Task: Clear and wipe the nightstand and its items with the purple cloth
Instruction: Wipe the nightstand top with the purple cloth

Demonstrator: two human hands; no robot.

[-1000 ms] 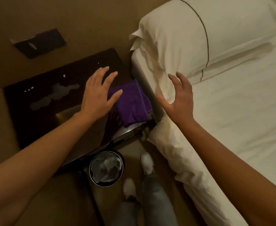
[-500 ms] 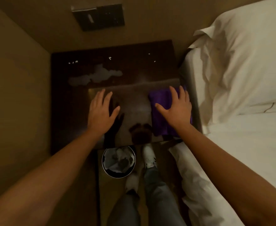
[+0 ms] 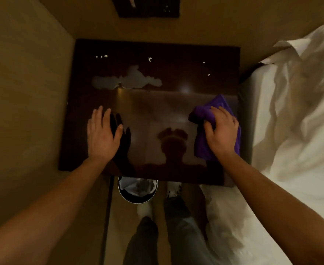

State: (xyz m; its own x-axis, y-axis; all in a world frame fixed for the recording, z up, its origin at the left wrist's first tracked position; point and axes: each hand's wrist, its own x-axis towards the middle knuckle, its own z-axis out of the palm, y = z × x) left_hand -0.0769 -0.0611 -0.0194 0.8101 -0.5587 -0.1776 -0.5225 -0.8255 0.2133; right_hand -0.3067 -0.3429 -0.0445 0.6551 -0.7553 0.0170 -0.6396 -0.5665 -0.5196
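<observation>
Since half a second ago the right hand (image 3: pixel 221 133) has closed, bunching the purple cloth (image 3: pixel 212 115) at the counter's (image 3: pixel 176 73) 3 o'clock edge; the left hand (image 3: pixel 101 135) rests open, flat at 9 o'clock.

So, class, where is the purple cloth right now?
In the head view, the purple cloth lies on the nightstand's right side, bunched under the right hand, next to the bed.
</observation>
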